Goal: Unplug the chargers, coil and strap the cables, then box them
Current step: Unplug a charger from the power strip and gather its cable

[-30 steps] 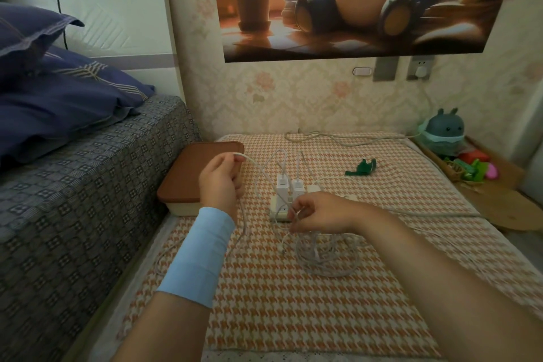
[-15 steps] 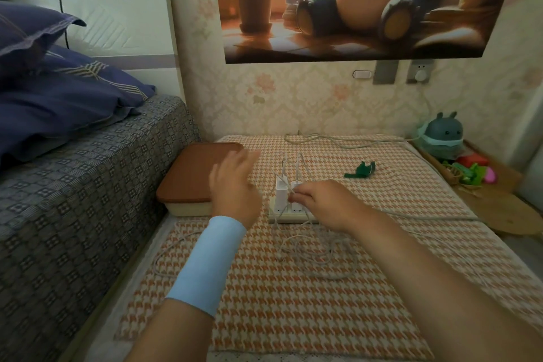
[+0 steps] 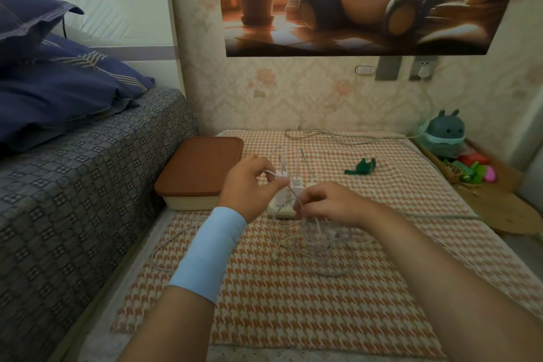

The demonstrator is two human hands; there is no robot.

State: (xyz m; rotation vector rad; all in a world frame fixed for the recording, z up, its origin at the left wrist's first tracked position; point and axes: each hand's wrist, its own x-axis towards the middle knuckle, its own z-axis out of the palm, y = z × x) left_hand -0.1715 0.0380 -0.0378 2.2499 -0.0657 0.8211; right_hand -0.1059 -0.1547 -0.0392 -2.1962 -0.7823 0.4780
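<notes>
I see left hand [image 3: 249,185] pinching cable [image 3: 271,172] beside chargers [image 3: 295,185] plugged in strip [image 3: 282,211] | right hand [image 3: 329,203] grasping coil [image 3: 320,247] | lidded box [image 3: 199,167] just left

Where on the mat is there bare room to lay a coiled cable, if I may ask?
Bare: the near mat, below the cable tangle; also right of the strap. Crowded: around the power strip, left hand and right hand.
</notes>
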